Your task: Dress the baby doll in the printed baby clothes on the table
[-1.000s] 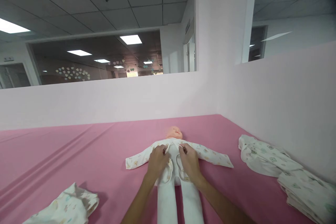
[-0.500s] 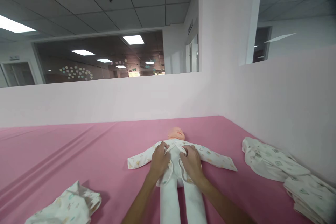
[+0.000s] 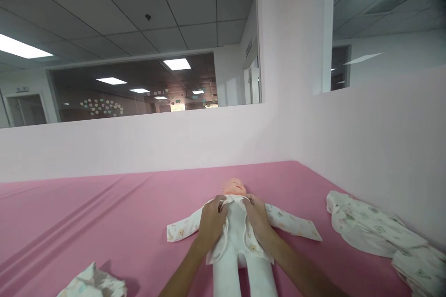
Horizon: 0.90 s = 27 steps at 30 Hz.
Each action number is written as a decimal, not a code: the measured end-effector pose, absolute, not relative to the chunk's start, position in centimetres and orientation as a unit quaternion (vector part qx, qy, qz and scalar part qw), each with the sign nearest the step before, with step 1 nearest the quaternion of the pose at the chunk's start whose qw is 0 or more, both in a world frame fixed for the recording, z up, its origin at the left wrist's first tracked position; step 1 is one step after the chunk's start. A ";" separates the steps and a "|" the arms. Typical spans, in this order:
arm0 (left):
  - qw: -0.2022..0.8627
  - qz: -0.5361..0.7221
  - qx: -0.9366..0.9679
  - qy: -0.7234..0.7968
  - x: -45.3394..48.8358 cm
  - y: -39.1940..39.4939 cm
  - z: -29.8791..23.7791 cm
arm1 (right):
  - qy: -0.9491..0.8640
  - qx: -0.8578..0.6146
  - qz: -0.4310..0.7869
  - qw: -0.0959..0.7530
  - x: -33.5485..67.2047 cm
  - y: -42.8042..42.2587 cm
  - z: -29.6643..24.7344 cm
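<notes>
A baby doll point(image 3: 235, 186) lies on its back on the pink sheet point(image 3: 114, 222), head away from me. It has a white body and legs. Over its shoulders and arms is a white printed baby jacket point(image 3: 294, 223), unfastened at the front, with the sleeves spread out to both sides. My left hand point(image 3: 213, 220) is closed on the jacket's left front edge near the collar. My right hand point(image 3: 257, 217) grips the opposite front edge near the neck, its fingertips partly hidden by the cloth. Between my hands the doll's white chest shows.
Folded printed baby clothes point(image 3: 379, 229) lie at the right, along the wall point(image 3: 390, 148). A crumpled printed cloth point(image 3: 94, 283) rests at the lower left. A low white wall point(image 3: 139, 144) with a window above borders the far edge.
Both hands have shifted up along the jacket's front edges towards the neck, and the right front panel lies further out. The camera view has tilted up slightly.
</notes>
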<state>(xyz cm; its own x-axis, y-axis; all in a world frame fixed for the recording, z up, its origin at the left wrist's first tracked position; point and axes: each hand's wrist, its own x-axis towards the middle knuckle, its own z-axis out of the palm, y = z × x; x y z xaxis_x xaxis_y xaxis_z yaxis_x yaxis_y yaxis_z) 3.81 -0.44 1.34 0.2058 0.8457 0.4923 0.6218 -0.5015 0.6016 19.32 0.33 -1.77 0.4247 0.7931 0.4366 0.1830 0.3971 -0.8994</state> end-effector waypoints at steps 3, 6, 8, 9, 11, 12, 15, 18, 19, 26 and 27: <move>0.323 0.464 0.700 0.437 3.9 -0.1 0.7 | -0.487 -0.503 0.241 0.672 19.3 0.1 -2.4; 0.454 0.483 0.629 0.405 3.8 0.2 -0.1 | -0.499 -0.508 0.240 0.660 19.1 -0.6 -2.6; 0.487 0.486 0.611 0.392 3.8 0.4 -0.4 | -0.523 -0.504 0.235 0.646 18.9 -1.1 -2.5; 0.493 0.482 0.612 0.388 3.7 0.4 -0.5 | -0.535 -0.501 0.235 0.639 18.8 -1.4 -2.4; 0.492 0.465 0.621 0.396 3.6 0.4 -0.5 | -0.548 -0.497 0.237 0.630 18.7 -1.7 -2.2; 0.484 0.455 0.628 0.405 3.5 0.3 -0.5 | -0.551 -0.495 0.237 0.628 18.7 -1.8 -2.1; 0.434 0.446 0.670 0.405 3.3 0.0 -0.3 | -0.555 -0.496 0.228 0.628 18.7 -1.8 -2.0; 0.347 0.457 0.719 0.394 3.3 -0.6 -0.1 | -0.565 -0.496 0.212 0.624 18.8 -1.8 -2.2; 0.317 0.457 0.728 0.402 3.4 -0.8 0.0 | -0.568 -0.496 0.209 0.622 18.8 -1.9 -2.2; 0.188 0.434 0.752 0.459 3.8 -1.9 0.4 | -0.571 -0.491 0.236 0.614 18.5 -3.1 -1.9; 0.178 0.432 0.750 0.468 3.8 -1.9 0.3 | -0.564 -0.494 0.245 0.614 18.5 -3.2 -1.8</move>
